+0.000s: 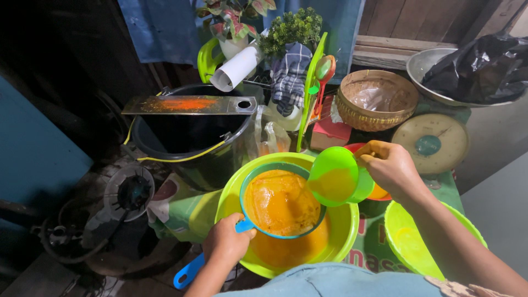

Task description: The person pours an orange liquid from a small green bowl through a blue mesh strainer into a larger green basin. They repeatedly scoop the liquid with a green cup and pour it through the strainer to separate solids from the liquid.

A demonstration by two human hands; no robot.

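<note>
Our left hand (226, 242) closes its grip on the blue handle (190, 270) of a round strainer (281, 201) full of orange pulp, which rests inside the large green basin (335, 242). Our right hand (391, 168) wraps its grip around a green cup (336, 179), tilted over the strainer's far edge, with orange liquid inside it. Beyond the basin sits a black bucket (190, 140) with a metal grater (190, 104) laid across its rim. To the basin's right, a 2nd green bowl (410, 242) stands on the table (374, 247). Behind the cup we see a woven basket (377, 100) and a round kitchen scale (434, 143).
</note>
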